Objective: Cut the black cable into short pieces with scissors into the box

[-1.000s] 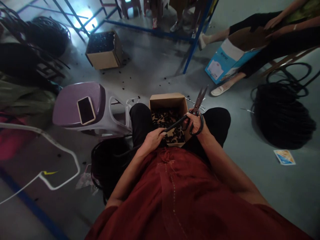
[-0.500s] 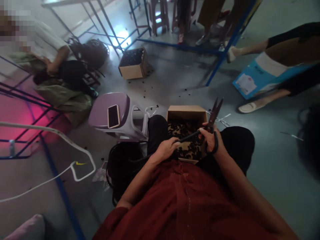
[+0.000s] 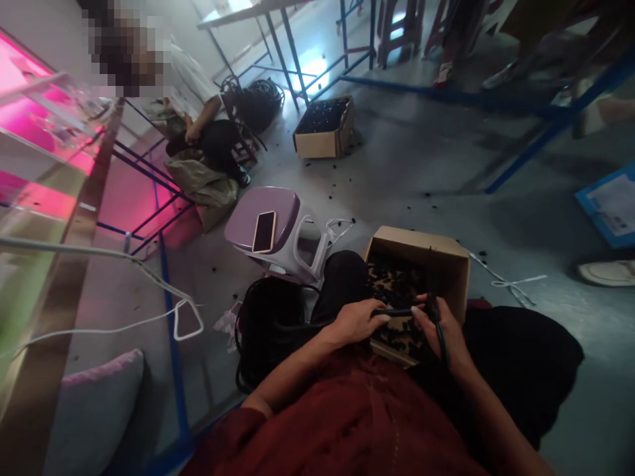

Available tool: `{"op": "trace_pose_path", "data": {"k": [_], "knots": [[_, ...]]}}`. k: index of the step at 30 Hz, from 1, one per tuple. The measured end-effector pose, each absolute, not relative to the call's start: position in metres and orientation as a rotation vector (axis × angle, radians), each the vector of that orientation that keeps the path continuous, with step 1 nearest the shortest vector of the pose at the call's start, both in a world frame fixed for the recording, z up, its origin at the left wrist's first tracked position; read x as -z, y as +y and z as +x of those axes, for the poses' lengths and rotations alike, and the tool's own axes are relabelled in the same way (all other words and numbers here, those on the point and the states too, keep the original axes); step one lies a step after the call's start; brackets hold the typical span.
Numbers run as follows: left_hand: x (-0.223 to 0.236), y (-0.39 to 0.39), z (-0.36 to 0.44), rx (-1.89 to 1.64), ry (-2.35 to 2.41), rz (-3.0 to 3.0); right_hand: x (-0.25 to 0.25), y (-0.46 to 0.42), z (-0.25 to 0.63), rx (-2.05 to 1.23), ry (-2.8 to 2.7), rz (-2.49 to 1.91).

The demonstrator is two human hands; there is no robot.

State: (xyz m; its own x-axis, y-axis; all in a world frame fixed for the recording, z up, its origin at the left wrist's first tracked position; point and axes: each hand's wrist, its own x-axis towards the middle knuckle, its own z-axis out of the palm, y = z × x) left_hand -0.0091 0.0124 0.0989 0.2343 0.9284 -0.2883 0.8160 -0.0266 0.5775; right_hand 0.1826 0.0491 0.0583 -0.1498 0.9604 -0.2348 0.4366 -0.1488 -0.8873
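Observation:
My left hand [image 3: 360,320] is closed around a thin black tube [image 3: 399,312], which runs across from it to the fingers of my right hand. My right hand [image 3: 449,334] grips a pair of dark-handled scissors [image 3: 440,340]; their blades are mostly hidden or foreshortened, so I cannot tell how far apart they stand. Its fingertips also touch the far end of the tube. Below both hands, between my knees, sits an open cardboard box [image 3: 459,268] holding many small black pieces [image 3: 391,277]. A coil of black tubing [image 3: 268,324] lies at my left leg.
A purple-topped stool [image 3: 248,215] with a phone [image 3: 264,231] on it stands ahead to the left. Farther off are another box of black pieces [image 3: 322,135] and a seated person [image 3: 198,99]. A blue table frame [image 3: 171,344] and white cable [image 3: 124,254] are at left.
The view has swung left, so everything appears farther right. The scissors have turned: their blades, pointing up and away before, barely show now. Both hands stay over the box with the tube.

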Motion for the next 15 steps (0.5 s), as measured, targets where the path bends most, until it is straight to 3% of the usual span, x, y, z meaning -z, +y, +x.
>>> {"op": "trace_pose_path", "data": {"k": [6,15], "knots": [[-0.097,0.014,0.002,0.12,1.708,1.897,-0.041,0.055,0.181,-1.367,-1.615,-1.579],[-0.079,0.037,-0.001,0.064,1.55,1.907,-0.015,0.069,0.171,-1.369,-1.675,-1.592]]}}
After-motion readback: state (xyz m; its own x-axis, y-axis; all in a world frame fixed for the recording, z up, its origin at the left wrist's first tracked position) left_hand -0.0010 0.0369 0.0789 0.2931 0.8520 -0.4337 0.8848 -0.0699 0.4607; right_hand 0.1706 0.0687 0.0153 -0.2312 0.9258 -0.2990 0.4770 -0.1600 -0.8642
